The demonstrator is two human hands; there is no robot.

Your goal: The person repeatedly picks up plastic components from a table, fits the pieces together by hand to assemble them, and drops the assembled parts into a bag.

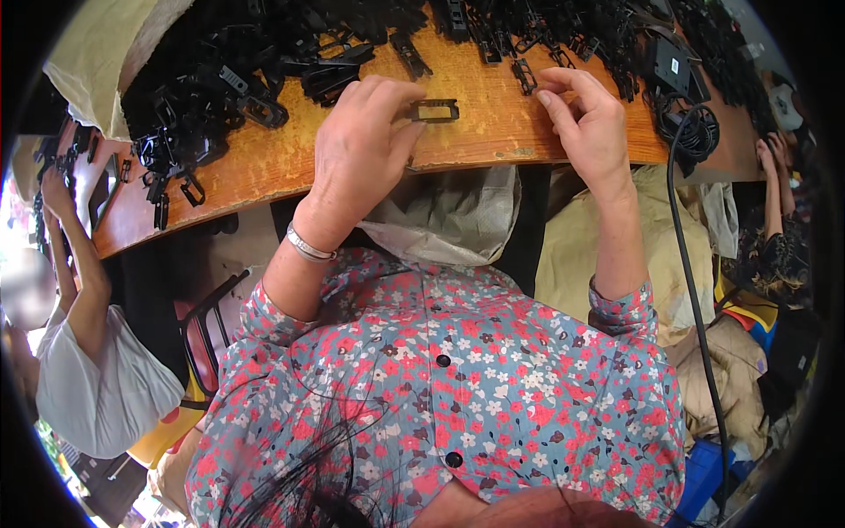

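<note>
My left hand (363,141) is over the worktop, its thumb and forefinger closed on the left end of a small black rectangular plastic frame (456,110). Wood shows through the frame's open middle. To the right, my right hand (591,128) hovers with thumb and forefinger curled but apart, and I see nothing between them. A slim black plastic piece (525,77) lies just beyond its fingertips, apart from them. Heaps of similar black plastic parts (255,53) spread beyond my left hand, and another heap (563,26) lies beyond my right.
The wooden table (493,132) has a worn near edge. A black device (676,66) and coiled black cable (687,128) sit at the right, the cable hanging down past the edge. Pale sacking (449,211) hangs below. Other people's arms (79,238) work at the far left and right.
</note>
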